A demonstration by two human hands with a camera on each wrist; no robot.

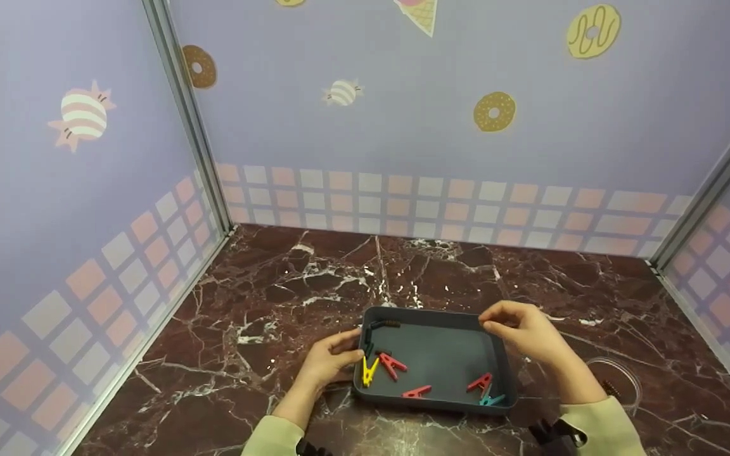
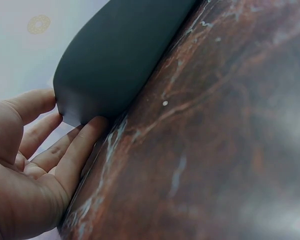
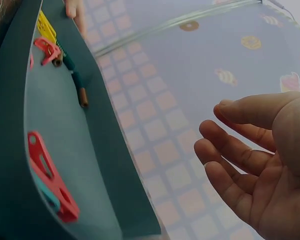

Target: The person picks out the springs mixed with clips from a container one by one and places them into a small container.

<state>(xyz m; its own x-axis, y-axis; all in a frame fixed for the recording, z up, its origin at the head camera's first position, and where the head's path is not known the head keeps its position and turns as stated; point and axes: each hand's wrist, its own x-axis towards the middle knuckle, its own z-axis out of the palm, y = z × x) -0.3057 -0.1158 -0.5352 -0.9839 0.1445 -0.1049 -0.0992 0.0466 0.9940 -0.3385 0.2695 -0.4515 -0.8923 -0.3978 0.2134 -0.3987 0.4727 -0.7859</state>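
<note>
A dark grey-green tray (image 1: 441,354) sits on the marble-patterned table. My left hand (image 1: 330,360) is at its left side, thumb at the rim; in the left wrist view, the fingers (image 2: 72,155) touch the outside near a corner. Over the back right corner hovers my right hand (image 1: 526,332), fingers loosely bent with nothing visible between them. Inside the tray, a yellow clothespin (image 1: 370,372) and a red clothespin (image 1: 393,365) lie near the left wall. Another red clothespin (image 1: 417,392) is by the front wall. At front right, a third red clothespin (image 1: 481,382) lies against a teal clothespin (image 1: 493,400).
Several small dark green and brown tube-like pieces (image 3: 79,85) lie along the tray's left end. A clear round dish (image 1: 636,383) with dark bits stands right of the tray, partly behind my right forearm. Patterned panels (image 1: 403,145) enclose the table at back and sides.
</note>
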